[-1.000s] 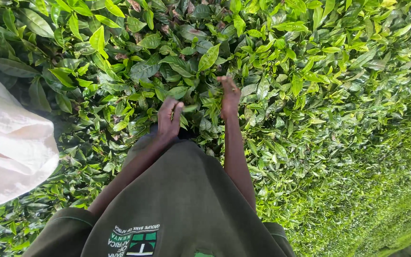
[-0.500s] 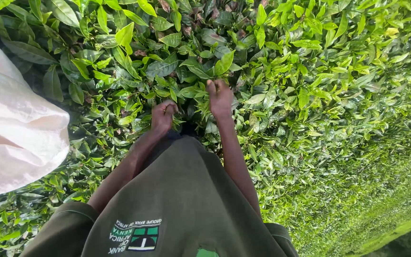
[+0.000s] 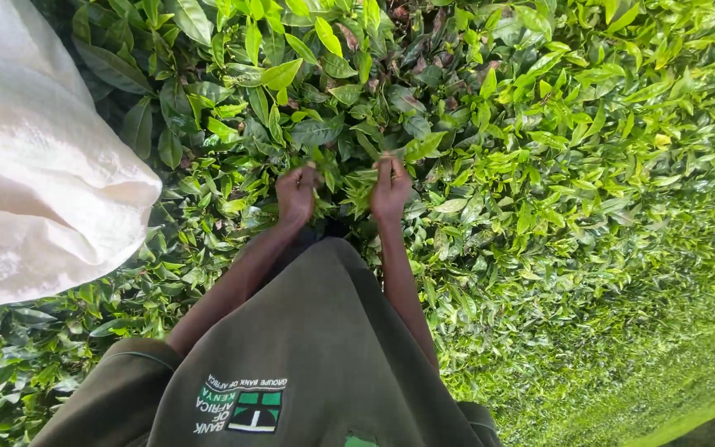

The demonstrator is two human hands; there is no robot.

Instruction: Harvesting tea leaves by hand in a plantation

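Outdoors, dense green bush fills the view, white sack at your left. Your left hand is curled shut on leaves, right hand pinching a shoot of them. Leaves sit between and just above both hands, touching fingers.

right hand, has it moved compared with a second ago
Yes. The right hand has drawn in toward the left hand, so the gap between them is narrower. Both now sit level in the green leaves, pinching shoots, though the camera shifted too.
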